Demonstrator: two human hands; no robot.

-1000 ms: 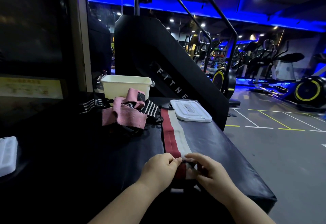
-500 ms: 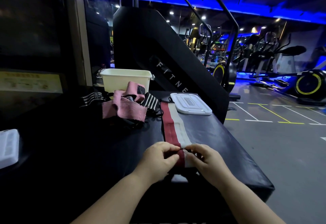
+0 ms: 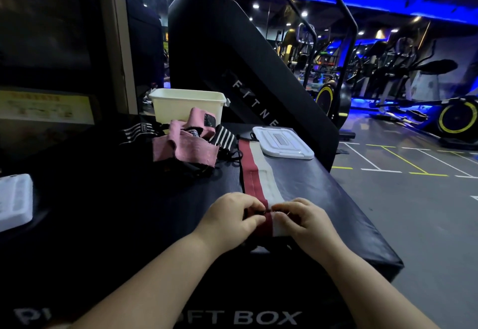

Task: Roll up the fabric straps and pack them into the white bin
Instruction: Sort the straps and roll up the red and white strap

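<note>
thicker strap roll [image 3: 272, 226] near box edge [image 3: 367, 257]; left grip [image 3: 231, 218], right grip [image 3: 309, 222] tight on it

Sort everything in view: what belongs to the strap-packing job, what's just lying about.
Job: red-and-white strap, gripped by left hand and right hand; pile of pink and striped straps; white bin.
Lying about: white lid; white tray at far left; stair machine; exercise bikes.
</note>
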